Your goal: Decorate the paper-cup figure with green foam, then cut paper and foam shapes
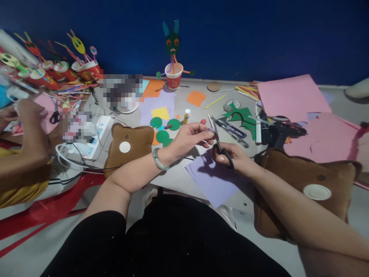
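Note:
My right hand [227, 156] is wrapped round the black handles of a pair of scissors [216, 132], whose blades point up and away from me. Opposite it, my left hand [194, 136] pinches a small piece of purple paper [211, 131] beside the blades. Whether the blades touch that piece I cannot make out. Below both hands, a larger sheet of purple paper [213, 188] lies over the table's front edge. Green paper circles [162, 136] and a glue stick [186, 115] are near my left hand. A purple utility knife [235, 129] lies beyond the scissors.
A paper cup with a green rabbit-eared figure [173, 75] stands at the back. Brown cushions [129, 138] lie on both sides. A glue gun [284, 132] and pink sheets [294, 94] are at right. At left, another person's arm [29, 134] is near a power strip [100, 138].

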A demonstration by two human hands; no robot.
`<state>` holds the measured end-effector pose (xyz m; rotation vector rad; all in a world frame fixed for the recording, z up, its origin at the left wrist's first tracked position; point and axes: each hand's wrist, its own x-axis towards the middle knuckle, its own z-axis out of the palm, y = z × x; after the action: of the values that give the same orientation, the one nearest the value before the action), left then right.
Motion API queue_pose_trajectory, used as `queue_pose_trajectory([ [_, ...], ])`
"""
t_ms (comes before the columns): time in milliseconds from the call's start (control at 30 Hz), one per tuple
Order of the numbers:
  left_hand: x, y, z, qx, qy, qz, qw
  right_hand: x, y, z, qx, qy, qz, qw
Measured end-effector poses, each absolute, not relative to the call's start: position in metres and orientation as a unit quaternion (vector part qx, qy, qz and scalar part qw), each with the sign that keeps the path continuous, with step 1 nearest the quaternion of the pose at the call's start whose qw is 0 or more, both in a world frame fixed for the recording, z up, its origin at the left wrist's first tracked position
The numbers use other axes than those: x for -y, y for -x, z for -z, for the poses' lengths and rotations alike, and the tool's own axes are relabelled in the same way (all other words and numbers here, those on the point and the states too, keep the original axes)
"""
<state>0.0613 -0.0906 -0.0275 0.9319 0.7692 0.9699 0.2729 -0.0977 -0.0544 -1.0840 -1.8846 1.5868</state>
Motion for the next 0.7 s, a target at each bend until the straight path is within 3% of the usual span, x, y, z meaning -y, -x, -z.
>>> queue_pose_trajectory([
  [700, 0.0908, -0.0607, 0.0259, -0.359, -0.42, -0.443, 0.706, 0.0976, -0.2722, 0.0553, 0.683, 0.39, -0.579, 0.214],
])
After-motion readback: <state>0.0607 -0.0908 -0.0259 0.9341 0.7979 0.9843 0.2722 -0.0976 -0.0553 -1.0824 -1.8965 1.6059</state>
